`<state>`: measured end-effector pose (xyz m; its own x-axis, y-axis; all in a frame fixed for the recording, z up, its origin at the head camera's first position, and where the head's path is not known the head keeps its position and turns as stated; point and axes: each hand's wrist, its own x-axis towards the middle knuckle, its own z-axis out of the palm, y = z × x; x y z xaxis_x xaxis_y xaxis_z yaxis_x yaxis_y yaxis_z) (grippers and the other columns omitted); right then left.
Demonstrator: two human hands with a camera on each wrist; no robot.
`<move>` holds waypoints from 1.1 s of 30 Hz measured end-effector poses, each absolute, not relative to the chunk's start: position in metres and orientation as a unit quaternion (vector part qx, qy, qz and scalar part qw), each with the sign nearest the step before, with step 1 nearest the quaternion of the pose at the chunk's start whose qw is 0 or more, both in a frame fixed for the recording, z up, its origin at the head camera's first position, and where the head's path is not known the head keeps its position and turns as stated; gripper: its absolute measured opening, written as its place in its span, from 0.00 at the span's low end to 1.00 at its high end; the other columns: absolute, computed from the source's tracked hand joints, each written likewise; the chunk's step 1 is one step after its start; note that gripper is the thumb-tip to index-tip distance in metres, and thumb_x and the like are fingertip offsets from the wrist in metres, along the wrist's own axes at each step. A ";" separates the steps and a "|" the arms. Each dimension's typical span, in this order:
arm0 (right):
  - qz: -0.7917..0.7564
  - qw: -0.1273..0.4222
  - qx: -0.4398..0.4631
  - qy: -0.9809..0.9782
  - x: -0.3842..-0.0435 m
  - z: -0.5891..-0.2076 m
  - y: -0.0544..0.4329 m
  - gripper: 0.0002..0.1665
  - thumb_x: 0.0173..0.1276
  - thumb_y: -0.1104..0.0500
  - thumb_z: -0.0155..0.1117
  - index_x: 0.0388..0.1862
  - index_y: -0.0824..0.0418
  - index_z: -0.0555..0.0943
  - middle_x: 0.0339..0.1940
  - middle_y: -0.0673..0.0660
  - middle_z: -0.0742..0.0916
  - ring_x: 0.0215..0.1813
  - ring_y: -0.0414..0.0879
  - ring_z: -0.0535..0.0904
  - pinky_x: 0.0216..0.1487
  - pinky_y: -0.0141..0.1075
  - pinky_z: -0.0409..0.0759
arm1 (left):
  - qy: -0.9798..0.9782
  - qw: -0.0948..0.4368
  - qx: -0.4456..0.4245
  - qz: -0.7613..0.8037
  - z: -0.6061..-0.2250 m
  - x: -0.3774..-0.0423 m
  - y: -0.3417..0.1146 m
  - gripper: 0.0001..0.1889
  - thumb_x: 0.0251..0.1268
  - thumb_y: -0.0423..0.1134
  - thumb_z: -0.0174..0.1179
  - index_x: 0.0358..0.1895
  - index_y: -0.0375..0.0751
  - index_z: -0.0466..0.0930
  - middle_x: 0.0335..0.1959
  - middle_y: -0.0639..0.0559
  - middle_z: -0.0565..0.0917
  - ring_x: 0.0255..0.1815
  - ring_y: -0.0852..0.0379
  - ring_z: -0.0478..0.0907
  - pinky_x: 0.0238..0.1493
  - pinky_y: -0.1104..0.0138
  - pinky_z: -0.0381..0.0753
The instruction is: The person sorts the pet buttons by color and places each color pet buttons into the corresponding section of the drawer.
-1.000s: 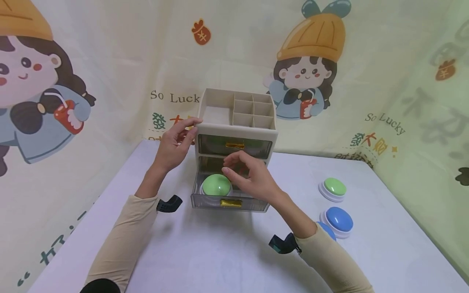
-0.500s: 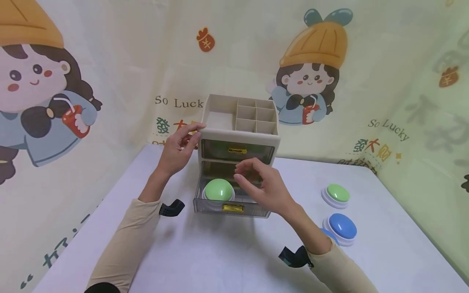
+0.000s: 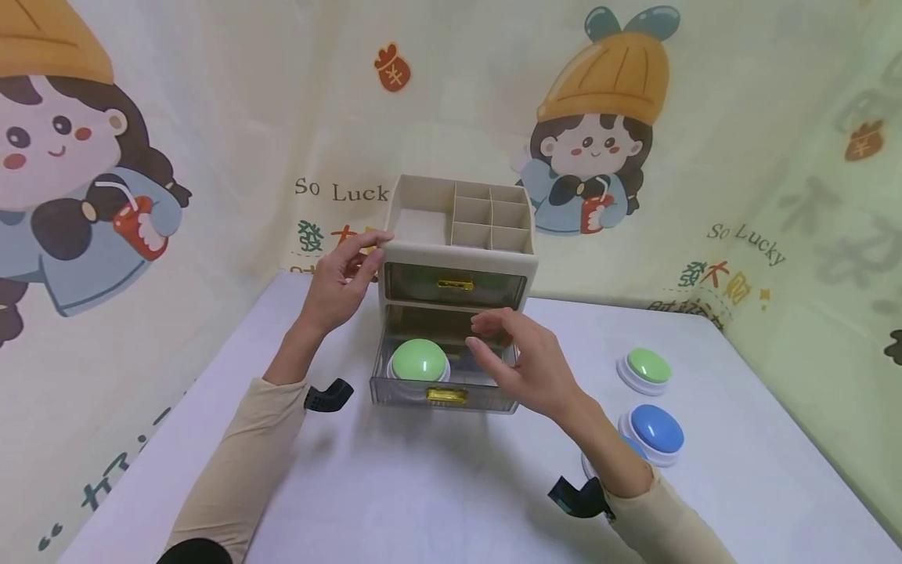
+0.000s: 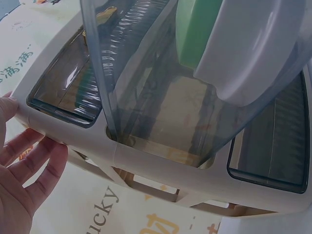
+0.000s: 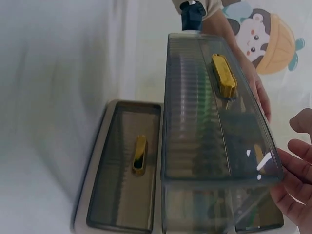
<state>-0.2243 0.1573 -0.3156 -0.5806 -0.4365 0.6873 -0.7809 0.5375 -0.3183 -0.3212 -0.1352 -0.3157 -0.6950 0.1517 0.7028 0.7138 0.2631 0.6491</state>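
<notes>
A cream desktop organizer (image 3: 461,252) with smoky clear drawers stands on the table. Its middle drawer (image 3: 486,401) is pulled out, and a green dome button with a white base (image 3: 420,360) sits in the left part. My left hand (image 3: 340,283) touches the organizer's upper left edge with fingertips and thumb; the left wrist view shows its fingertips (image 4: 54,146) against the side wall. My right hand (image 3: 524,356) hovers over the drawer's right side, fingers loosely curved with nothing between them. In the right wrist view its fingers (image 5: 295,180) appear beside the drawer's wall.
On the right of the table (image 3: 733,470) stand another green button (image 3: 647,368) and a blue button (image 3: 657,431). One more blue button is partly hidden behind my right forearm. The top drawer (image 3: 454,285) is closed, under an open divided tray (image 3: 423,223).
My right hand has moved right, away from the green button in the drawer. My left hand stays at the organizer's edge. The drawer remains pulled out.
</notes>
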 end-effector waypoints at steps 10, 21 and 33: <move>0.334 0.289 0.311 -0.841 -0.221 -0.318 0.180 0.16 0.67 0.63 0.72 0.53 0.62 0.81 0.45 0.52 0.89 0.47 0.45 0.83 0.40 0.35 0.82 | -0.747 0.268 -0.294 -0.532 -0.313 -0.323 -0.134 0.16 0.78 0.34 0.57 0.64 0.45 0.80 0.63 0.52 0.81 0.42 0.55 0.82 0.43 0.67 0.84; 0.380 0.361 0.238 -0.818 -0.223 -0.322 0.205 0.11 0.67 0.68 0.70 0.48 0.64 0.83 0.44 0.54 0.90 0.45 0.45 0.83 0.42 0.24 0.78 | -0.747 0.265 -0.293 -0.535 -0.315 -0.321 -0.135 0.16 0.77 0.33 0.57 0.64 0.43 0.80 0.63 0.49 0.81 0.45 0.52 0.83 0.42 0.74 0.82; 0.409 0.333 0.158 -0.835 -0.232 -0.330 0.215 0.09 0.69 0.63 0.70 0.46 0.64 0.83 0.41 0.55 0.89 0.44 0.36 0.81 0.40 0.22 0.77 | -0.750 0.266 -0.290 -0.532 -0.316 -0.322 -0.135 0.17 0.78 0.33 0.56 0.65 0.43 0.80 0.64 0.49 0.81 0.46 0.53 0.83 0.43 0.75 0.81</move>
